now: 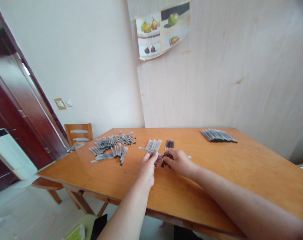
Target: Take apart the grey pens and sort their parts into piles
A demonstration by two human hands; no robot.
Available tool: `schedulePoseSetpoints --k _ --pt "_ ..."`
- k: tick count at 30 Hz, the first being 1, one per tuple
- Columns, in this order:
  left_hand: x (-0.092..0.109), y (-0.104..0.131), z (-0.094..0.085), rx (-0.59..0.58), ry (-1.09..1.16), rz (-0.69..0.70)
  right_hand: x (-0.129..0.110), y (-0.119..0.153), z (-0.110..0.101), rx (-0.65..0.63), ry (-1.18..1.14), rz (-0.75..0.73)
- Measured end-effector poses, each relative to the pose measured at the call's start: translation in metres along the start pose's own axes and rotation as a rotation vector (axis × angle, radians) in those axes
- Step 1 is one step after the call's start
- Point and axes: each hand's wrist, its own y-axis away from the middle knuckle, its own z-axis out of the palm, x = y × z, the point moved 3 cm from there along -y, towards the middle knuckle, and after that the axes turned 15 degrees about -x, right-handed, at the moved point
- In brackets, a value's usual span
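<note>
My left hand is closed around a slim clear pen, which points up to the left above the table. At the pen's right end, the closed fingers of my right hand pinch its dark tip; whether they also hold a small part is hidden. A row of clear pen barrels lies just beyond my left hand. Behind my right hand lies a bundle of dark refills. Small black pieces sit on the table under my fingers. A pale stick end shows past my right hand.
A loose heap of clear pens with dark ends spreads over the left of the wooden table. Far right lies a neat row of pens. A wooden chair stands beyond the left edge, and a wall rises behind.
</note>
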Motion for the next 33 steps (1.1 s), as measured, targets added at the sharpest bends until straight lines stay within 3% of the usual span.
schedulePoseSetpoints --k 9,20,27,33 --pt "-0.0005 -0.0006 -0.0010 0.031 0.038 -0.008 -0.0006 -0.0003 0.0003 -0.014 0.011 -0.048" --pt "-0.0005 -0.0010 0.0007 0.026 0.024 -0.003 -0.0070 0.0030 -0.0047 0.013 0.088 0.011" --pt "-0.0007 -0.0013 -0.0001 0.049 0.001 0.000 -0.0070 0.0035 -0.0032 -0.063 0.144 -0.009" --pt "-0.0016 -0.0027 -0.0016 0.063 0.014 -0.005 -0.0080 0.0036 -0.0050 -0.008 0.168 -0.016"
